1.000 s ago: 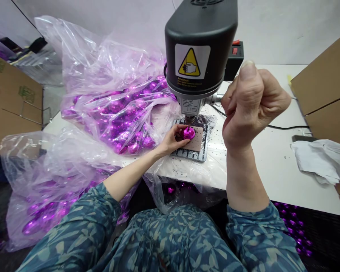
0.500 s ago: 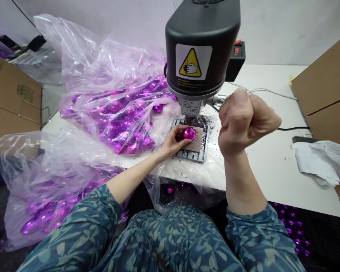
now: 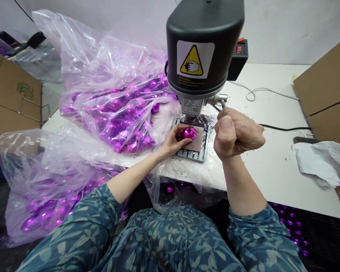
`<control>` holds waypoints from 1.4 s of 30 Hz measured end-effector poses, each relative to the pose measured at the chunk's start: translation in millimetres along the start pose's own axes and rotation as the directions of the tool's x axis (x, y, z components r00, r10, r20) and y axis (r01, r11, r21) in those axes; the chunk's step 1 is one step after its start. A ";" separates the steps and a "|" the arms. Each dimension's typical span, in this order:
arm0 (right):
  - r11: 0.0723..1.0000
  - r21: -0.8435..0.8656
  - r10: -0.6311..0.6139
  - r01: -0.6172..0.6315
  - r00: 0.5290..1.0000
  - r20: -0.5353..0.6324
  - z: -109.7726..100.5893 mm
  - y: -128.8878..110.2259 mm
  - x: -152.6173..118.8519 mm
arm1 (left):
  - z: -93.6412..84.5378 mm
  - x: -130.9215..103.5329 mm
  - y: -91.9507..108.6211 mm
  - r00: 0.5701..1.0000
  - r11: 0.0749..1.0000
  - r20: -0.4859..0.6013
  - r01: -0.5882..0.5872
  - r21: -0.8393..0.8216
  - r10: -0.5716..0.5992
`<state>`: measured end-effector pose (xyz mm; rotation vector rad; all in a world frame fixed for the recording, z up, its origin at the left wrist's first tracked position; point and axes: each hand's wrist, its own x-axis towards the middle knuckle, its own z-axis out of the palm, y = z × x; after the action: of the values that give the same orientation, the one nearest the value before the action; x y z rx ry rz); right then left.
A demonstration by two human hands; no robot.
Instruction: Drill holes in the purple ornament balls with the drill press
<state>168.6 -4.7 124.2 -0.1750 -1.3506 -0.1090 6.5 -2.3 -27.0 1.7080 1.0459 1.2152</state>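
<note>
Under the black bench drill press (image 3: 204, 49), my left hand (image 3: 174, 141) pinches a shiny magenta ball (image 3: 190, 133) between thumb and fingers. The ball rests on a light brown board (image 3: 197, 146) over the grey slotted base (image 3: 194, 155). Above it the drill chuck (image 3: 190, 119) points down, and the bit appears to meet the ball's top. My right hand (image 3: 236, 132) is wrapped in a fist around the feed lever (image 3: 223, 103), whose metal end shows above the fingers. Dark shavings lie around the base.
A clear plastic bag (image 3: 113, 109) of many magenta balls lies left on the white table (image 3: 272, 166); another bag (image 3: 45, 211) hangs lower left. Cardboard boxes (image 3: 328, 75) (image 3: 11, 102) stand at both sides. White cloth (image 3: 320, 162) and cables (image 3: 274, 92) lie at right.
My right fist has moved down and slightly left, and the lever now shows above it. My left hand keeps the ball in the same place.
</note>
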 end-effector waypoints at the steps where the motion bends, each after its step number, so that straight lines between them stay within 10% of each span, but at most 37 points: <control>1: 1.000 -0.001 -0.012 0.012 1.000 0.009 -1.1 0.3 -1.4 | 0.3 0.2 -0.9 1.000 1.000 -0.003 -0.011 0.012 0.011; 14: 0.995 0.026 -0.098 0.097 0.992 0.085 -7.1 0.5 -8.9 | 1.2 -0.7 1.0 1.000 1.000 -0.011 -0.011 0.007 0.011; 23: 0.932 -0.055 0.359 -0.359 0.933 -0.013 11.8 -1.9 49.5 | -5.0 -15.9 40.7 0.990 0.990 -0.100 0.112 0.089 -0.102; 26: 0.909 -0.047 0.414 -0.413 0.910 0.020 13.4 -3.8 55.6 | -11.6 -50.0 70.9 0.986 0.988 0.160 0.020 0.150 -0.044; 29: 0.901 -0.036 0.432 -0.432 0.902 -0.011 15.1 -9.0 55.8 | -13.4 -90.5 88.1 0.722 0.942 0.684 -0.293 0.167 0.103; 31: 0.891 -0.054 0.449 -0.451 0.893 -0.046 16.6 -11.4 56.1 | -12.4 -111.2 88.4 0.525 0.837 0.846 -0.502 0.219 0.094; 33: 0.889 -0.074 0.448 -0.452 0.891 -0.064 17.7 -12.0 56.7 | -13.6 -119.7 81.9 0.476 0.764 0.876 -0.594 0.252 0.082; 35: 0.892 -0.087 0.439 -0.444 0.896 -0.067 18.0 -11.4 57.0 | -20.8 -111.2 72.1 0.534 0.803 0.835 -0.552 0.224 0.135; 39: 0.892 -0.123 0.431 -0.435 0.900 -0.060 17.1 -10.4 56.0 | -52.7 -41.8 50.6 0.854 0.854 0.508 -0.343 0.391 0.111; 42: 0.896 -0.079 0.432 -0.437 0.899 -0.072 16.8 -10.0 54.8 | -77.2 30.7 35.0 0.975 0.567 0.209 -0.133 0.813 -0.070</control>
<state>162.5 -10.1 181.8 -0.5471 -1.2245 0.2010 -55.1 23.5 33.6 2.5052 1.5949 0.4897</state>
